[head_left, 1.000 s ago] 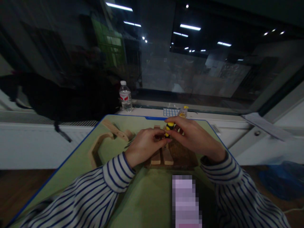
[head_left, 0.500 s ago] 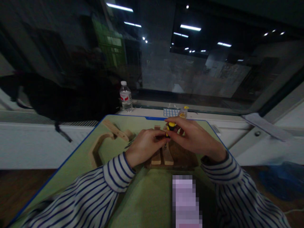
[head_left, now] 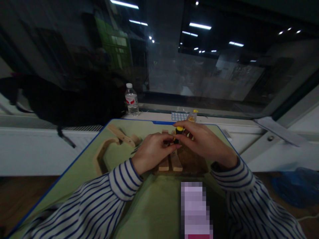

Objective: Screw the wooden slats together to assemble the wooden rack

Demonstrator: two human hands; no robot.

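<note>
My right hand (head_left: 203,144) pinches the yellow-and-black handle of a small screwdriver (head_left: 178,132), held upright over a dark wooden assembly (head_left: 191,162). My left hand (head_left: 152,152) is closed beside it, fingertips pinched at the tool's lower end, which is hidden. Light wooden slats (head_left: 170,163) lie under both hands on the green mat (head_left: 159,202). Both sleeves are blue-and-white striped.
A curved wooden frame piece (head_left: 103,154) and a wooden bar (head_left: 121,134) lie at the mat's left. A water bottle (head_left: 131,101) stands on the sill behind. A small yellow-capped container (head_left: 191,116) and a blue grid sheet (head_left: 178,116) sit past the far edge.
The screwdriver handle has sunk slightly and turned between my right fingers, so its yellow top now faces up. Both hands stay in place.
</note>
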